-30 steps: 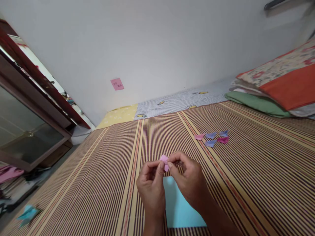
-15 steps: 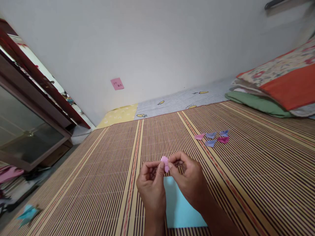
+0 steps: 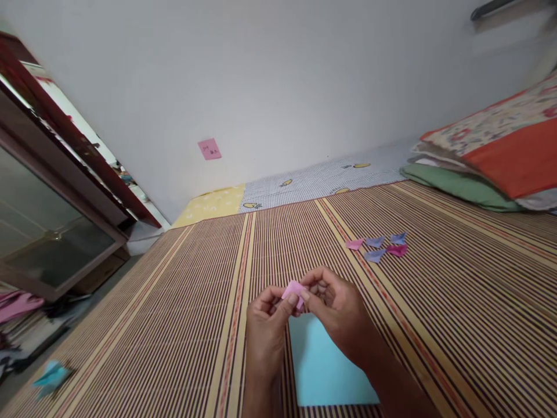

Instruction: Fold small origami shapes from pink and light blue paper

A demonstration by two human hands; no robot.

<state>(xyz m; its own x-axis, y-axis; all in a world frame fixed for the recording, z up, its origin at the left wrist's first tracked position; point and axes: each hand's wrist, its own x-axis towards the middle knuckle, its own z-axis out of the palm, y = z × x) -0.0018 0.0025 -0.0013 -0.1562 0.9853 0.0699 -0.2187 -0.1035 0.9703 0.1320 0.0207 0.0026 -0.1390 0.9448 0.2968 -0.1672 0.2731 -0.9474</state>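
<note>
A small folded pink paper (image 3: pixel 294 288) is held between both hands near the middle of the mat. My left hand (image 3: pixel 268 325) pinches its left side, thumb on top. On the other side, my right hand (image 3: pixel 337 313) grips the right edge between thumb and index finger. Below the hands a light blue square sheet (image 3: pixel 328 368) lies flat on the striped mat (image 3: pixel 183 325), partly covered by my right wrist. Several small folded papers in pink, magenta and bluish purple, among them a magenta one (image 3: pixel 397 250), lie in a cluster beyond my right hand.
A crumpled or folded teal paper (image 3: pixel 52 376) lies at the lower left. Folded bedding (image 3: pixel 500 162) is stacked at the right. Behind the mat is a white wall with a pink note (image 3: pixel 209 149). A glass-panelled door (image 3: pixel 52 232) stands at the left.
The pink paper has been turned and now shows a flatter, squarer face. My hands have shifted slightly right, still pinching it, and more of the blue sheet shows.
</note>
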